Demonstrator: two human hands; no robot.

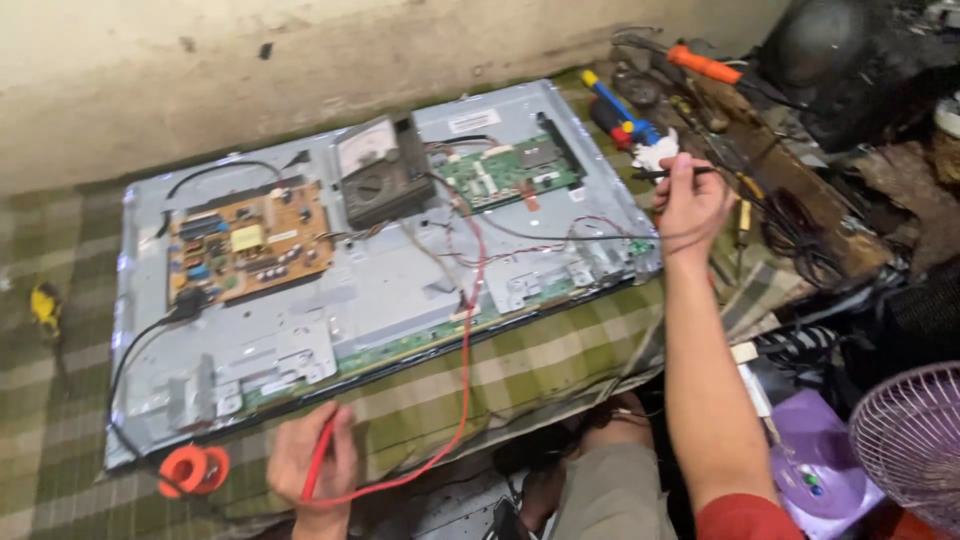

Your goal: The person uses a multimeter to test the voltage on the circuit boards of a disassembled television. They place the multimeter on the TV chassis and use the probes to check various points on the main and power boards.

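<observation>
Left hand (312, 462) low at the near edge, fingers closed round the red probe (318, 468), tip pointing up toward the panel; its red lead (467, 330) loops off over the checked cloth (560, 355) and runs up across the metal back to the analog multimeter (380, 172); right hand (690, 200) reached out past the right end of the panel, pinched shut on a thin black probe (675, 173) held roughly level, just beside the small board at the panel's right edge, contact not clear.

Probes look light, stiff, thin; best held pen-style on the insulated shaft, back from the metal tip; leads are soft and will drag or snag on wires.

Flat TV panel (380, 290) lies back-up on the cloth-covered desk, tilted in view, backed against the wall; brown power board (248, 243) on its left half, green main board (508, 172) upper right, meter sitting between them; thin coloured wires cross the middle; boards and ribbon look fragile, panel wide and awkward, would want both ends held by the frame.

Orange solder spool (195, 469) just left of the left hand; small yellow tool (44, 305) far left on the cloth; blue-and-yellow screwdriver (615, 108) and orange-handled tool (705, 64) beyond the right hand among clutter; fan (915, 440) at lower right.
</observation>
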